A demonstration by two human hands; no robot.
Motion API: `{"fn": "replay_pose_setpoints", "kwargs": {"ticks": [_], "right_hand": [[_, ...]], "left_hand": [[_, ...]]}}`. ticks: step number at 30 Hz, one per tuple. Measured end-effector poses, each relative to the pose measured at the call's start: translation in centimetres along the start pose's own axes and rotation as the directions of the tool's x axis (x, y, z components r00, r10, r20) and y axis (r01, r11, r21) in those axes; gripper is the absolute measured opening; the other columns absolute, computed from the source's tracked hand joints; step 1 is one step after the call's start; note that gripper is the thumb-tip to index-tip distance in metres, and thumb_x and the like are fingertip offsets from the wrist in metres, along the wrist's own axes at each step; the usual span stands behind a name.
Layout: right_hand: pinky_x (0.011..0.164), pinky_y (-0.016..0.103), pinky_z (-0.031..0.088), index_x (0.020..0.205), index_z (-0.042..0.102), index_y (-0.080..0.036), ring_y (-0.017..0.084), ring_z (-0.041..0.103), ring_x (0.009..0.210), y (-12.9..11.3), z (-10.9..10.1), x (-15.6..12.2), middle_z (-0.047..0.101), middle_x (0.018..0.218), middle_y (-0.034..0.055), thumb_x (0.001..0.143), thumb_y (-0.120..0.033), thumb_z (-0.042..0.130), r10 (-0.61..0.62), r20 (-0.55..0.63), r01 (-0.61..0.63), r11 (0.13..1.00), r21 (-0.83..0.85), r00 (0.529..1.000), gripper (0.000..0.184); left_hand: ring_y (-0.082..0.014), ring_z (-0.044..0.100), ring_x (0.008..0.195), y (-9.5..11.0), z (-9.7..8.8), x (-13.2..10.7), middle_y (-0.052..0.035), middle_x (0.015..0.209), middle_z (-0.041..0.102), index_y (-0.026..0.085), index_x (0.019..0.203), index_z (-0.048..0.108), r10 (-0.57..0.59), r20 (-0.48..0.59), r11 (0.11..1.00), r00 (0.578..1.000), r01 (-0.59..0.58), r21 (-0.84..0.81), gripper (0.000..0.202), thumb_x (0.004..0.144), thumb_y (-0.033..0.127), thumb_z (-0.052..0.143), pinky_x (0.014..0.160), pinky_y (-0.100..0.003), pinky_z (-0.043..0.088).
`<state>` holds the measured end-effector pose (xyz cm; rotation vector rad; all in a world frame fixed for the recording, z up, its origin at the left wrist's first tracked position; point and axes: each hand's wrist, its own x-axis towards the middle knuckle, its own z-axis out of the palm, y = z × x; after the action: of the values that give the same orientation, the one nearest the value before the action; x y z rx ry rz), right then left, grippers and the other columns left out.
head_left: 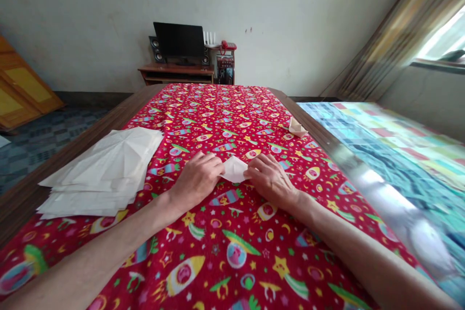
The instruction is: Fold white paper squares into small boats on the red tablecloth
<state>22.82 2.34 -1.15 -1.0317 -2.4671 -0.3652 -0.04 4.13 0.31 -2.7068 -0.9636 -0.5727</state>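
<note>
A small folded white paper (235, 169), diamond-shaped from above, lies between my two hands over the red patterned cloth (218, 223). My left hand (200, 177) has its fingers closed on the paper's left corner. The right corner is pinched by my right hand (271, 180), its fingers curled together. Fingertips on both sides hide the paper's ends. To the left of my left hand lies a stack of creased white paper sheets (105, 169), spread a little unevenly. A small folded paper piece (298, 127) sits near the cloth's right edge, beyond my right hand.
The cloth covers a long dark wooden table (145, 101). Behind its far end stand a monitor (179, 41), speakers, a white router and a red telephone (227, 47). A bed with a blue and checked cover (399, 155) is at the right, a wooden cabinet (25, 87) at the left.
</note>
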Motion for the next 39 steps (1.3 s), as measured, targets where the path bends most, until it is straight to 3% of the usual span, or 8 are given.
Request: {"fn": "replay_pose_setpoints", "kwargs": {"ticks": [3,9,17,22,27,35,39], "right_hand": [[0.067,0.031,0.039,0.08,0.062,-0.018,0.019,0.047,0.078,0.0,0.2,-0.3,0.059,0.081,0.0071,0.092,-0.013,0.042,-0.011,0.056,0.008,0.999,0.047,0.998,0.024],[0.065,0.028,0.042,0.089,0.066,-0.017,0.018,0.051,0.079,0.4,-0.3,-0.9,0.061,0.083,0.0073,0.095,-0.018,0.042,-0.029,0.075,0.017,0.987,0.161,0.997,0.025],[0.069,0.026,0.047,0.089,0.07,-0.019,0.015,0.058,0.079,1.3,-0.7,-1.6,0.063,0.089,0.0067,0.095,-0.035,0.045,0.117,0.155,-0.172,0.896,0.41,0.981,0.03],[0.063,0.023,0.043,0.077,0.067,-0.018,0.013,0.058,0.068,1.0,-0.5,-1.1,0.064,0.078,0.0036,0.095,-0.038,0.046,0.28,0.16,-0.322,0.86,0.397,0.947,0.034],[0.055,0.023,0.033,0.072,0.062,-0.018,0.012,0.053,0.061,0.7,0.2,-0.6,0.063,0.071,0.0014,0.091,-0.034,0.051,0.389,0.157,-0.417,0.876,0.241,0.908,0.027],[0.06,0.025,0.032,0.071,0.057,-0.018,0.013,0.055,0.065,0.2,-0.1,-0.1,0.062,0.071,0.0024,0.091,-0.029,0.05,0.379,0.201,-0.407,0.906,0.117,0.903,0.024],[0.063,0.024,0.034,0.074,0.058,-0.018,0.014,0.056,0.068,0.0,-0.3,-0.1,0.063,0.074,0.0035,0.091,-0.027,0.049,0.389,0.221,-0.418,0.903,0.102,0.894,0.021]], "left_hand": [[-0.0195,0.056,0.084,-0.1,0.7,-0.8,-0.0025,0.084,0.064,0.019,0.083,0.064,-0.013,0.032,0.998,0.999,0.015,-0.067,0.013,0.086,0.011,0.053,0.077,-0.034,0.042],[-0.0184,0.06,0.088,-0.8,1.4,-2.2,-0.0036,0.093,0.067,0.018,0.088,0.068,-0.069,-0.018,0.97,0.997,0.063,-0.233,0.014,0.089,0.018,0.054,0.079,-0.033,0.047],[-0.0151,0.063,0.076,-1.7,2.2,-2.2,-0.0041,0.083,0.067,0.017,0.074,0.068,-0.27,-0.02,0.82,0.963,0.219,-0.528,0.02,0.087,0.026,0.057,0.072,-0.028,0.05],[-0.0138,0.06,0.073,-2.0,2.5,-1.8,-0.0034,0.081,0.063,0.017,0.069,0.064,-0.316,0.007,0.823,0.949,0.278,-0.496,0.031,0.09,0.035,0.052,0.07,-0.026,0.047],[-0.0134,0.056,0.071,-2.1,2.6,-1.6,-0.0028,0.082,0.057,0.016,0.069,0.059,-0.324,0.006,0.865,0.946,0.299,-0.402,0.03,0.09,0.036,0.051,0.067,-0.027,0.045],[-0.0146,0.054,0.07,-2.2,2.8,-1.6,-0.002,0.08,0.053,0.017,0.069,0.052,-0.32,0.045,0.9,0.946,0.318,-0.3,0.027,0.088,0.036,0.054,0.065,-0.027,0.044],[-0.0159,0.054,0.071,-2.1,2.4,-1.3,-0.0018,0.079,0.052,0.018,0.069,0.05,-0.318,0.114,0.92,0.941,0.335,-0.205,0.025,0.089,0.033,0.052,0.065,-0.028,0.043]]}}
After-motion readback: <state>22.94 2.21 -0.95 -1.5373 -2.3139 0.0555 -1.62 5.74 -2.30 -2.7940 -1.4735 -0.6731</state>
